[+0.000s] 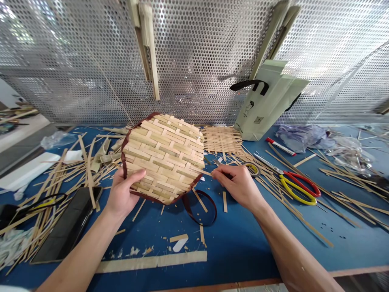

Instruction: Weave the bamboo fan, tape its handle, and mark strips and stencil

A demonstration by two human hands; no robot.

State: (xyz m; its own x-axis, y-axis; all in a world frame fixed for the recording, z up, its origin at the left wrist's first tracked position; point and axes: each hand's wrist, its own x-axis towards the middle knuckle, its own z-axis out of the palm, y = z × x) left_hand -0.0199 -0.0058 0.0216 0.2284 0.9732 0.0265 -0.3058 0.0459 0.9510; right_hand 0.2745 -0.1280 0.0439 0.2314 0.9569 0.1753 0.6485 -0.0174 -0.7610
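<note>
Blue workbench [237, 251] before perforated metal screen [194, 69].

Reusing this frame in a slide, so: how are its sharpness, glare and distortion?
Head view: sharp overall, with no obvious motion blur on the woven bamboo panel or the right hand; daylight glares white through the upper left of the perforated metal screen; wide-angle distortion bows the screen and stretches the left forearm.

The right hand [238, 185] conceals the pinched end of the bamboo strip [200, 172]; dark specks [324, 224] on the bench [243, 251], near right, are too small to identify.
</note>
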